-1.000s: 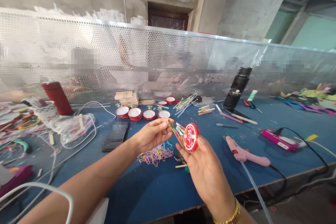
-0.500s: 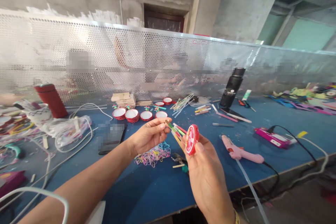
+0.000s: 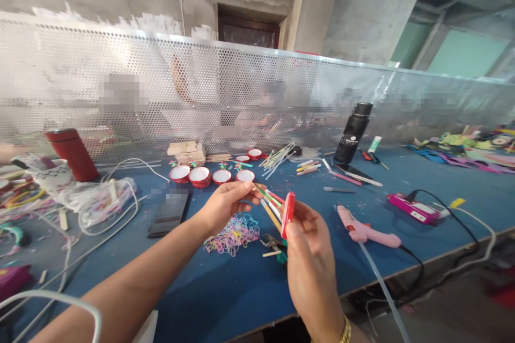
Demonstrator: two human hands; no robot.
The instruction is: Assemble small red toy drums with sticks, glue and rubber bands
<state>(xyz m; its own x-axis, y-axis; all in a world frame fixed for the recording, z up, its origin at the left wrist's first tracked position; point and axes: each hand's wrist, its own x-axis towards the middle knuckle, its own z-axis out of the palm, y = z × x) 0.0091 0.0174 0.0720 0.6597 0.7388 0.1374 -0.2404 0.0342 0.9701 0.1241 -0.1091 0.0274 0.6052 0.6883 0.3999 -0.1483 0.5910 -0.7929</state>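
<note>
Red disc (image 3: 288, 215): in the head view, it is standing nearly edge-on above the table (image 3: 225, 289), so its faces are not showing.
Right hand (image 3: 311, 249): it is gripping the disc firmly by its rim, thumb in front and fingers behind.
Left hand (image 3: 231, 201): it is pinching the end of a green stick (image 3: 262, 191) in a narrow thumb-and-finger grip.
Stick and disc: the stick is pointing toward the disc; whether the two are touching or joined, one cannot tell. Other coloured rods are showing beyond, perhaps lying on the table.
Stage: the piece in hand seems to be partway through, both parts being off the table. Nothing is showing that the join is done.
Red cups (image 3: 200, 176): four are sitting in a front row, small figures showing behind them; these are looking further along, though attachment is unclear.
Glue gun (image 3: 369, 231): it is lying well apart from the right hand.
Underneath: rubber bands (image 3: 233, 235) are lying heaped below the left hand; pliers (image 3: 281, 255) are lying partly hidden by the right.
In the way: white cords (image 3: 66, 257) are crossing the left side, and a phone-like slab (image 3: 169, 214) is lying beyond the left forearm; neither is blocking the hands.
</note>
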